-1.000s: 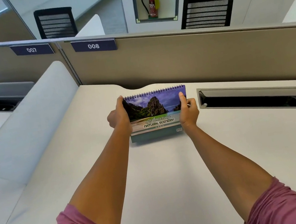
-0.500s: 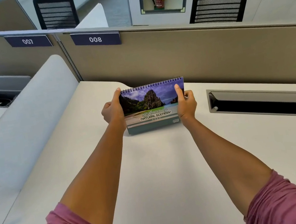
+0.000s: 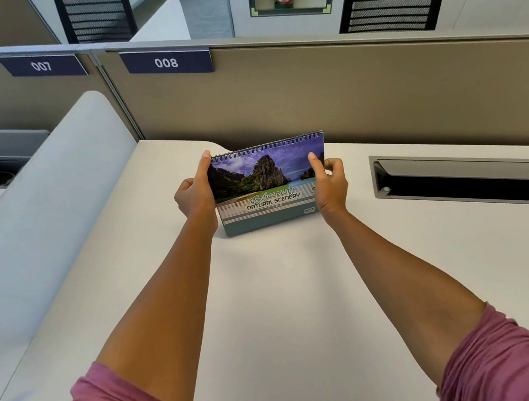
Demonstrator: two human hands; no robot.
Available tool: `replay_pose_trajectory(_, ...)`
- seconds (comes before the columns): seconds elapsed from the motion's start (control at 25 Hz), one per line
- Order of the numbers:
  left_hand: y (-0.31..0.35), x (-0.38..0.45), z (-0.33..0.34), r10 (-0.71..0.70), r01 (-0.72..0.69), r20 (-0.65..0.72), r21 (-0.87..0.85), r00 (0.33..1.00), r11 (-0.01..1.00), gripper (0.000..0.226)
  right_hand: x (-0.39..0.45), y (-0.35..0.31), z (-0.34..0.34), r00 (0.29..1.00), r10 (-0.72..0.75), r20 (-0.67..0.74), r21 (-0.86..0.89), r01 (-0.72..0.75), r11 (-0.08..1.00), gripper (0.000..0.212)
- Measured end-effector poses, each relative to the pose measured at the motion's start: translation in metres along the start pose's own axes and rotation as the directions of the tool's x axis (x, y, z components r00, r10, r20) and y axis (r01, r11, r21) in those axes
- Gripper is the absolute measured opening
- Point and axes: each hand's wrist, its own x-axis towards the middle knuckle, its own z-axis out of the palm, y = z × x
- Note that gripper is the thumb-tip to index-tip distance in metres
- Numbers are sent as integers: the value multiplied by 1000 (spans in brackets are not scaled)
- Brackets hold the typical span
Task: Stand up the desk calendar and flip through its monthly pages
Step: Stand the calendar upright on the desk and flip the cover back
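A spiral-bound desk calendar (image 3: 267,182) stands upright on the white desk (image 3: 289,300), its cover showing cliffs and sea with the words "Natural Scenery". My left hand (image 3: 194,195) grips its left edge, thumb up along the side near the spiral. My right hand (image 3: 329,183) holds the right edge, thumb on the cover and fingers curled behind. The calendar's back and stand are hidden from me.
A tan partition (image 3: 342,90) with labels 007 and 008 rises just behind the calendar. An open cable tray (image 3: 474,177) is sunk in the desk at the right. A grey padded divider (image 3: 41,201) borders the desk on the left.
The calendar stays upright between both hands. My right fingers have loosened and curled back from its right edge. The view has shifted slightly.
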Motion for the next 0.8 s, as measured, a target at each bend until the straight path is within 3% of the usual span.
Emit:
replay_pose_trajectory(0.24,1,-1,-2,-4,4,23,24,1000,1000,49,-4,17,-10,998,-61,13,-44,61,997,24)
replay_pose_trajectory(0.48,2,2,-2,10,-11,43,25,999,1000,46,-12,37,-17,994,-89,58,-139,96,986,33)
replay_pose_trajectory(0.8,11,12,9,-19,17,45,39,999,999,41,-12,40,-11,994,-83,78,-141,93,986,43)
